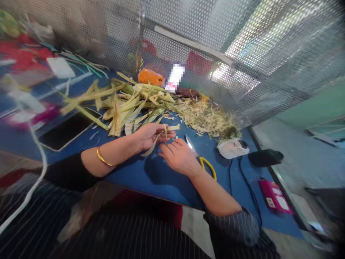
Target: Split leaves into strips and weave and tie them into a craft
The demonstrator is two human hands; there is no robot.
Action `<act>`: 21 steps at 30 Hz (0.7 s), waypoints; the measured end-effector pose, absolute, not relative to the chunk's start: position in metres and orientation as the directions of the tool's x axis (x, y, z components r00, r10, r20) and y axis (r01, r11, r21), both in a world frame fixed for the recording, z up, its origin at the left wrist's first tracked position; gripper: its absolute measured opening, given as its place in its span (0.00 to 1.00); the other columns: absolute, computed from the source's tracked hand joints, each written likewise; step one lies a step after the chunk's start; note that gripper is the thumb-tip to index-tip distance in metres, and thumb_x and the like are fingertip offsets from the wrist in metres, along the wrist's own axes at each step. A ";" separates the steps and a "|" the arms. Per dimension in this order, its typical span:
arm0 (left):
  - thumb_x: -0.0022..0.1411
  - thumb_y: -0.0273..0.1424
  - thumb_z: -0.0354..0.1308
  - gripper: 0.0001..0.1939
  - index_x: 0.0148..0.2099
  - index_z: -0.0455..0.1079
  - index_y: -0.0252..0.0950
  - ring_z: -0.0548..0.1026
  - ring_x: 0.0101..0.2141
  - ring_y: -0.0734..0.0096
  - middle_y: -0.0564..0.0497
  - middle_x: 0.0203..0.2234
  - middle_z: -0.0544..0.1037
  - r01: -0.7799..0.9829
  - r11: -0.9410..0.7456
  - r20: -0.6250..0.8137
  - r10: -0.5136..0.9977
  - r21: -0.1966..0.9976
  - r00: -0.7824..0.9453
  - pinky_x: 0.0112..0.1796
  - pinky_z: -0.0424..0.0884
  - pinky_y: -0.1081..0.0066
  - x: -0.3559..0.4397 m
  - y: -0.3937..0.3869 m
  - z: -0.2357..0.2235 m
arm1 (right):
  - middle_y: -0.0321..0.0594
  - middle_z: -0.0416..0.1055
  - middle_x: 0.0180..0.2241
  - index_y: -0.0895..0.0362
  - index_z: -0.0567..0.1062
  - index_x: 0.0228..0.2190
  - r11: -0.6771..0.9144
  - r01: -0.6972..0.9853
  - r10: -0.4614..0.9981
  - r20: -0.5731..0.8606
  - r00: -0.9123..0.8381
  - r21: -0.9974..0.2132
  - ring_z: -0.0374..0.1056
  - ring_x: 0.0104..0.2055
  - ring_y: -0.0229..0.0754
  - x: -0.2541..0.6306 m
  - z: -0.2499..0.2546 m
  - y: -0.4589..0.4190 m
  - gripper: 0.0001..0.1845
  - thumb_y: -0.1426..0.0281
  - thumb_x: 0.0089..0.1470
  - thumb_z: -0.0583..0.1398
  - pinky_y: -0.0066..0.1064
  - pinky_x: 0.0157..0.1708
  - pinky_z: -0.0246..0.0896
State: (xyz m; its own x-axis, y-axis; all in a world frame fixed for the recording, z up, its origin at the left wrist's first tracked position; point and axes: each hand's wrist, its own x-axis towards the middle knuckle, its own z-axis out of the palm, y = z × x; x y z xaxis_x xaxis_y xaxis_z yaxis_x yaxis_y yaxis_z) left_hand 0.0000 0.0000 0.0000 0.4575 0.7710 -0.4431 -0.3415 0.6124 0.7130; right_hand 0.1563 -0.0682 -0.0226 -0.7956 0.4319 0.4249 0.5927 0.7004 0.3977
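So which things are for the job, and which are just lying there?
Probably for the job:
- held leaf strip
- dry leaf pile
- shredded heap
- yellow-handled scissors

Seemingly just lying there:
- phone or tablet
- orange packet
- pink packet

The blue surface (172, 183) is backed by tall perforated metal panels (188, 21), which are crossed by a pale diagonal bar (194, 45). Through the holes, red shapes (198, 63) are dimly seen, and bright light (234, 77) is let in towards the right. On that side, a pale green wall (315, 100) is shown, blurred. Below the surface's near edge, a patch of light floor (194, 223) is revealed beside something dark red (175, 216)
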 end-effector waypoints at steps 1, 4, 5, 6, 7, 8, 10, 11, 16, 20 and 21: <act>0.62 0.21 0.51 0.07 0.34 0.69 0.30 0.79 0.29 0.70 0.44 0.24 0.79 -0.338 0.617 -0.445 0.767 0.711 0.463 0.33 0.73 0.75 0.001 -0.003 0.002 | 0.41 0.71 0.28 0.63 0.73 0.44 0.686 0.607 0.437 0.439 -0.785 0.402 0.63 0.32 0.41 0.155 -0.021 -0.069 0.12 0.72 0.62 0.54 0.37 0.37 0.57; 0.60 0.20 0.51 0.07 0.33 0.70 0.30 0.78 0.28 0.71 0.45 0.25 0.79 -0.324 0.615 -0.422 0.756 0.719 0.500 0.31 0.72 0.76 0.005 -0.010 0.005 | 0.44 0.73 0.35 0.60 0.71 0.49 0.651 0.636 0.455 0.457 -0.764 0.416 0.65 0.37 0.42 0.150 -0.017 -0.071 0.16 0.76 0.62 0.51 0.39 0.42 0.57; 0.59 0.20 0.52 0.07 0.33 0.71 0.30 0.77 0.27 0.72 0.45 0.25 0.78 -0.316 0.611 -0.403 0.750 0.726 0.524 0.29 0.72 0.76 0.006 -0.012 0.005 | 0.44 0.73 0.36 0.59 0.71 0.49 0.643 0.638 0.465 0.447 -0.764 0.423 0.65 0.38 0.42 0.148 -0.017 -0.071 0.16 0.76 0.62 0.51 0.39 0.42 0.57; 0.58 0.20 0.52 0.07 0.33 0.72 0.30 0.76 0.26 0.73 0.46 0.25 0.78 -0.311 0.601 -0.377 0.746 0.736 0.550 0.28 0.70 0.77 0.007 -0.013 0.004 | 0.44 0.73 0.35 0.59 0.72 0.48 0.636 0.640 0.472 0.439 -0.764 0.430 0.65 0.38 0.43 0.146 -0.016 -0.071 0.15 0.76 0.62 0.51 0.39 0.41 0.57; 0.57 0.20 0.52 0.07 0.33 0.72 0.30 0.75 0.24 0.75 0.47 0.24 0.77 -0.307 0.590 -0.355 0.744 0.747 0.566 0.26 0.69 0.78 0.007 -0.014 0.002 | 0.44 0.73 0.35 0.59 0.73 0.45 0.628 0.644 0.478 0.435 -0.763 0.437 0.64 0.37 0.43 0.145 -0.016 -0.071 0.14 0.76 0.62 0.52 0.39 0.41 0.57; 0.57 0.19 0.52 0.08 0.34 0.73 0.29 0.74 0.23 0.76 0.48 0.23 0.76 -0.306 0.579 -0.339 0.746 0.756 0.574 0.24 0.67 0.78 0.008 -0.014 0.001 | 0.43 0.73 0.34 0.59 0.74 0.43 0.619 0.649 0.483 0.438 -0.759 0.443 0.64 0.37 0.43 0.144 -0.016 -0.070 0.12 0.76 0.62 0.52 0.38 0.41 0.57; 0.57 0.19 0.53 0.08 0.34 0.74 0.29 0.73 0.22 0.77 0.50 0.22 0.75 -0.304 0.557 -0.318 0.754 0.773 0.575 0.23 0.66 0.79 0.008 -0.016 -0.002 | 0.42 0.72 0.33 0.60 0.74 0.39 0.609 0.662 0.483 0.458 -0.746 0.436 0.64 0.35 0.42 0.144 -0.016 -0.070 0.10 0.75 0.61 0.53 0.38 0.41 0.57; 0.57 0.19 0.53 0.08 0.34 0.74 0.29 0.73 0.22 0.78 0.50 0.23 0.75 -0.306 0.548 -0.312 0.761 0.779 0.568 0.23 0.65 0.79 0.008 -0.016 -0.003 | 0.42 0.72 0.32 0.59 0.74 0.38 0.611 0.675 0.480 0.484 -0.732 0.414 0.64 0.35 0.42 0.144 -0.016 -0.071 0.09 0.76 0.61 0.53 0.38 0.42 0.57; 0.58 0.23 0.57 0.05 0.34 0.74 0.30 0.73 0.23 0.79 0.50 0.24 0.77 -0.336 0.483 -0.288 0.823 0.809 0.490 0.26 0.68 0.80 0.007 -0.013 -0.002 | 0.42 0.73 0.35 0.56 0.71 0.35 0.598 0.798 0.571 0.739 -0.358 -0.076 0.67 0.40 0.42 0.154 -0.013 -0.071 0.05 0.74 0.59 0.55 0.37 0.44 0.59; 0.61 0.26 0.56 0.03 0.34 0.70 0.34 0.78 0.27 0.73 0.49 0.26 0.79 -0.325 0.435 -0.259 0.846 0.840 0.466 0.33 0.74 0.74 0.006 -0.011 -0.001 | 0.38 0.70 0.30 0.55 0.69 0.30 0.384 0.707 0.807 0.588 0.055 -0.593 0.65 0.33 0.40 0.160 -0.015 -0.064 0.06 0.67 0.59 0.56 0.33 0.35 0.60; 0.62 0.27 0.55 0.04 0.34 0.70 0.34 0.79 0.27 0.72 0.48 0.26 0.79 -0.318 0.424 -0.250 0.849 0.848 0.466 0.33 0.75 0.72 0.006 -0.011 -0.002 | 0.36 0.68 0.27 0.55 0.69 0.29 0.321 0.662 0.855 0.508 0.105 -0.677 0.64 0.31 0.39 0.161 -0.017 -0.062 0.08 0.65 0.58 0.57 0.32 0.33 0.59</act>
State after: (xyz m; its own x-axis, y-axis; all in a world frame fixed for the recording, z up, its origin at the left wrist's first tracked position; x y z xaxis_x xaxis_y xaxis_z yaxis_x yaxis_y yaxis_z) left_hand 0.0064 -0.0110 -0.0016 0.4659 0.8488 -0.2502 -0.3176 0.4243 0.8480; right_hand 0.1606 -0.0620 -0.0171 0.1052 0.8549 0.5080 0.6622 0.3209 -0.6772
